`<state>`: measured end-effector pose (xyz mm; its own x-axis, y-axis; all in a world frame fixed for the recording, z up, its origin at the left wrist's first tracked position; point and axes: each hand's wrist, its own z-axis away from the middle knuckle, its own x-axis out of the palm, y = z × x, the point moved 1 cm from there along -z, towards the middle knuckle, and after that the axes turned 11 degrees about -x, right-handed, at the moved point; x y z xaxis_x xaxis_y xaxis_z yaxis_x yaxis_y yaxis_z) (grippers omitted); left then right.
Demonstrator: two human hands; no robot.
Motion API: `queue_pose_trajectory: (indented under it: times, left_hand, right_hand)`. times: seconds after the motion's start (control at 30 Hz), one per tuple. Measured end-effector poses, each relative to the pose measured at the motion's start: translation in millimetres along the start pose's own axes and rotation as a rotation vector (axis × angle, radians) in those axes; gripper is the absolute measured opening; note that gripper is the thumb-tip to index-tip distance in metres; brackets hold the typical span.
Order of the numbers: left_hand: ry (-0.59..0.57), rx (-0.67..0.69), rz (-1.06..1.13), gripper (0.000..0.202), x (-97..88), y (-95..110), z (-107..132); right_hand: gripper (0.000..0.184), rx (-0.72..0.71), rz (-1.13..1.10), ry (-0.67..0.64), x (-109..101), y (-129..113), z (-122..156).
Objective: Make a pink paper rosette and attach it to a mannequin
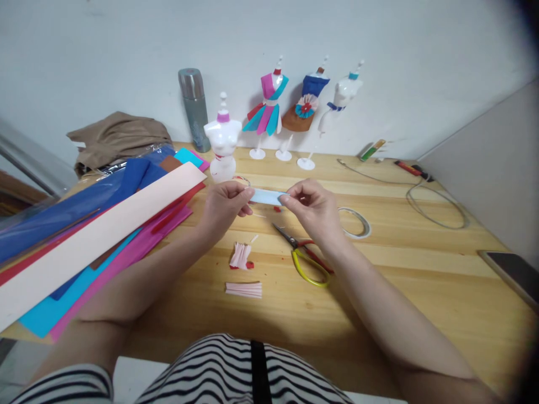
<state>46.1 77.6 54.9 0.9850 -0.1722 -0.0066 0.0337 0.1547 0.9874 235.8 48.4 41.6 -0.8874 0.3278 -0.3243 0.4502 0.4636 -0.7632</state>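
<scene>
Both my hands hold a short pale blue paper strip [266, 196] above the wooden table [421, 280]. My left hand [225, 205] pinches its left end, and my right hand [314, 206] pinches its right end. Below the strip lie scissors [305, 253] with red and yellow handles. Two pleated pink paper pieces [241, 255] [243, 289] rest nearer to me. A bare white mannequin bust [223, 145] with a pink cap stands just behind my left hand.
Coloured paper sheets and a long pale pink strip [96, 235] cover the left side. Three dressed mannequins [305, 104] and a grey flask [194, 106] stand at the wall. A tape roll [356, 221], a cable [438, 205], a phone [511, 272] and brown cloth [120, 137] are also here.
</scene>
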Motion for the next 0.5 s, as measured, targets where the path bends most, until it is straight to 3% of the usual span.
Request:
queue_pose_trajectory:
  times: [0.1,0.23,0.4,0.5]
  left_hand:
    - [-0.031,0.033,-0.050,0.019,-1.7,1,-1]
    - [0.008,0.122,-0.141,0.020,-3.3,2,-1]
    - [0.042,0.218,-0.246,0.022,-2.5,14,12]
    - [0.010,0.134,-0.137,0.023,0.4,19,19]
  right_hand:
    - [0.019,-0.060,-0.009,0.025,-1,-5,-1]
    - [0.020,0.078,-0.153,-0.039,-3,-14,-1]
    - [0.019,0.101,-0.227,-0.032,-8,-20,-2]
    - [0.020,0.128,-0.253,-0.021,-9,-21,-2]
